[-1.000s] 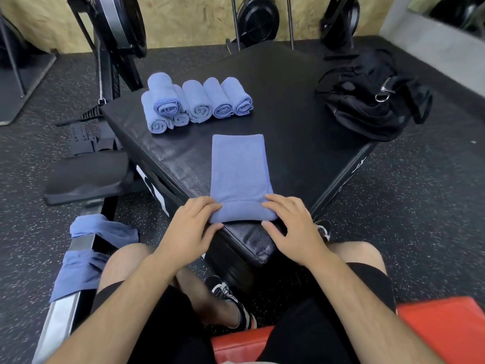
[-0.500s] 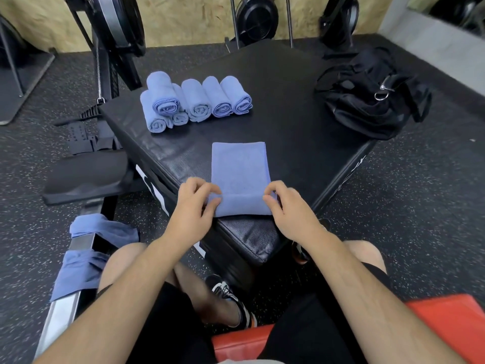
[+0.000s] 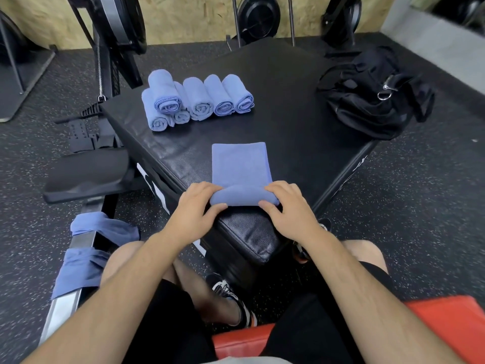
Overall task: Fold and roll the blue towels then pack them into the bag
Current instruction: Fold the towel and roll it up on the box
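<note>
**Both hands curled round the rolled near end of a blue towel**

Head view. A folded blue cloth towel (image 3: 240, 166) lies lengthwise on the black padded desk (image 3: 288, 114). Its near end is turned up into a short roll close to the desk's near corner. The left hand (image 3: 195, 206) grips the left end of that roll and the right hand (image 3: 286, 208) grips the right end. On each hand the fingers (image 3: 207, 189) curl over the top of the roll, with the thumb against its near side, so both sets are clamped on the towel. The flat, unrolled part runs away from the fingers toward 12 o'clock.

At 11 o'clock from the hands, well apart, a cluster of rolled blue towels (image 3: 196, 99) lies side by side on the far left of the desk, with one stacked on top at the left. At 1 to 2 o'clock a black fabric duffel bag (image 3: 372, 98) with a metal ring sits on the desk's right corner, apart from the flat towel. These two lie to either side of the towel's line.

At 8 o'clock, loose blue towels (image 3: 86, 248) are draped over a metal rail (image 3: 63, 308) on the speckled black floor (image 3: 420, 206), beside the person's left knee. A red padded seat (image 3: 446, 324) shows at 5 o'clock.
</note>
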